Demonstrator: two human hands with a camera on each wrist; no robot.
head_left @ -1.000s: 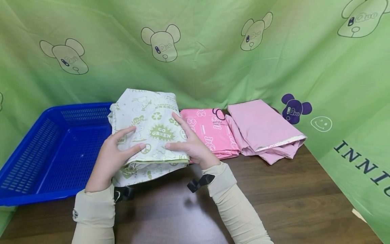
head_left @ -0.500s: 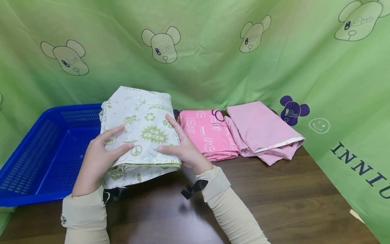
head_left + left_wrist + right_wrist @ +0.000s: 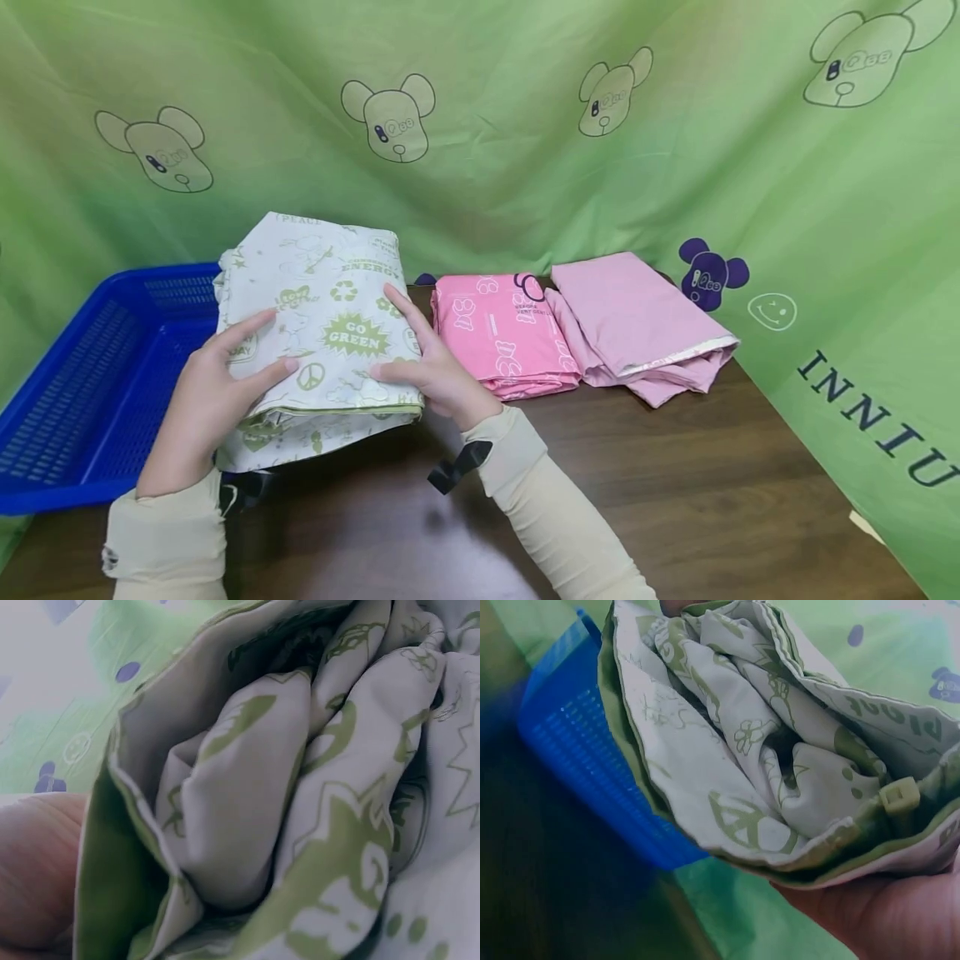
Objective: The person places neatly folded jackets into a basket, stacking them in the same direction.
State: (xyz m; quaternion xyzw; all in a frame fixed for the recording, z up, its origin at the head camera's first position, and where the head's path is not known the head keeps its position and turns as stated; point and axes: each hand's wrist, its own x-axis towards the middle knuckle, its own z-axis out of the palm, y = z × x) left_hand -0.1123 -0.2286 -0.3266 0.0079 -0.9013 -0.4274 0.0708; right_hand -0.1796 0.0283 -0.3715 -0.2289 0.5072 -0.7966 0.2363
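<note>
A folded white cloth (image 3: pixel 322 275) printed in green, with "GO GREEN" on its top face, is held up between both hands. My left hand (image 3: pixel 198 400) grips its left side, thumb and index finger lying on the printed face. On the opposite side my right hand (image 3: pixel 442 371) grips it likewise, the other fingers hidden by the cloth. The right wrist view looks into the green-edged fold, where inner layers bunch up near a small yellow-green plastic piece (image 3: pixel 900 795). Similar rolled layers (image 3: pixel 247 795) fill the left wrist view.
A blue plastic basket (image 3: pixel 45 446) stands at the left, partly behind the cloth. Right of my hands lie a bright pink folded cloth (image 3: pixel 498 333) and a pale pink folded cloth (image 3: pixel 637 308), side by side on the brown table (image 3: pixel 712 500). A green printed curtain (image 3: pixel 495 167) hangs behind.
Both hands have carried the white-and-green cloth leftward toward the blue basket, and it now overlaps more of the basket's right side. The two pink cloths stay put; the view has shifted slightly.
</note>
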